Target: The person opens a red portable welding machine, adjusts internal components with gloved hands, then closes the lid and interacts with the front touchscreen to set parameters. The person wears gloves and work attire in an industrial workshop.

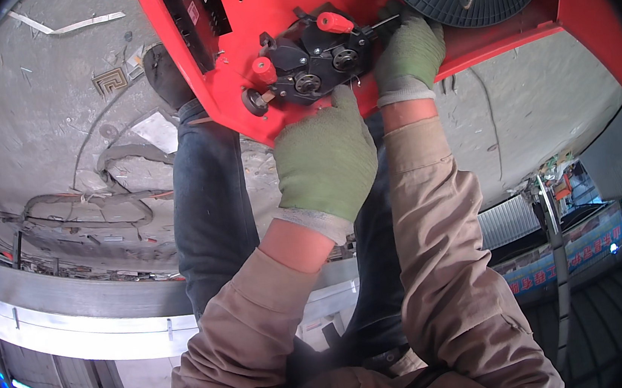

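Before me is the black two-roll drive unit (324, 50) of a welding wire feeder, mounted in a red metal housing (257, 6). It has two red tension knobs (335, 22) and geared drive rolls (344, 58). My left hand (328, 164), in a green glove, is at the unit's lower edge with one finger extended towards the rolls; its other fingertips are hidden. My gloved right hand (412, 52) is at the unit's right side, below a black plastic wire spool (472, 1). A thin metal rod or wire (385, 22) runs from the unit to its fingers; their grip is unclear.
My legs (212, 204) straddle the housing's near edge. Cables (136, 155), a flat sheet (156, 132) and small scraps lie on the concrete floor (52, 107) to the left. A long metal beam (70, 282) is behind me. More clutter (558, 168) lies at the right.
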### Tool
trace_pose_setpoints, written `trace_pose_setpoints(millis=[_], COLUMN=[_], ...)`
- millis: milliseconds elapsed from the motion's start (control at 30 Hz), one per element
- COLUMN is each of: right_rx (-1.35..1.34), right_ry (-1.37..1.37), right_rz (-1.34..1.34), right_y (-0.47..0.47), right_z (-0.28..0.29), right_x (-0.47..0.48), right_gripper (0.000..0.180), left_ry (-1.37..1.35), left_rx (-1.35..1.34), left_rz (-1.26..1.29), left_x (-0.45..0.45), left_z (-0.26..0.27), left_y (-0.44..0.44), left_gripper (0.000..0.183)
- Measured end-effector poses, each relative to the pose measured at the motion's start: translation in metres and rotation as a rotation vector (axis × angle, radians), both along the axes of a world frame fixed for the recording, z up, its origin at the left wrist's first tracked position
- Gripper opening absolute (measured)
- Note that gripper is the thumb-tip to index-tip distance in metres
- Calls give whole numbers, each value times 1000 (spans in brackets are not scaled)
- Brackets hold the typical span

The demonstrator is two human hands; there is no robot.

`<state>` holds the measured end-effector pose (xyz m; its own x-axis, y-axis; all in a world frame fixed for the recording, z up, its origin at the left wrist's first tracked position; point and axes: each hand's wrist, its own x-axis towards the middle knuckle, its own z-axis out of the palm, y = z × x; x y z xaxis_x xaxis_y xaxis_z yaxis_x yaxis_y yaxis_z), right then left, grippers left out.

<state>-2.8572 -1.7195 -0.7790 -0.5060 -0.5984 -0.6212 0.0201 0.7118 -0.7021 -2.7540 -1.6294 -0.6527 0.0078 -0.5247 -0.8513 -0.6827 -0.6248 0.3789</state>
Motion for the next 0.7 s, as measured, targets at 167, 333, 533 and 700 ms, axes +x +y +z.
trace_pose_setpoints(millis=[167,333,533,700], right_rx=[-86,-33,-25,-120], right_ry=[34,20,-37,38], right_rz=[197,38,-53,143], right_y=[9,-4,-4,6], right_z=[-20,1,-2,-20], right_x=[-36,-7,-8,-31], right_gripper=[34,36,38,24], left_ry=[5,44,90,165], left_rx=[28,164,209,231], left_rz=[112,70,121,299], left_x=[3,4,-4,-7], left_z=[-16,-23,-36,-44], left_y=[-10,-23,-24,-26], left_gripper=[51,62,65,67])
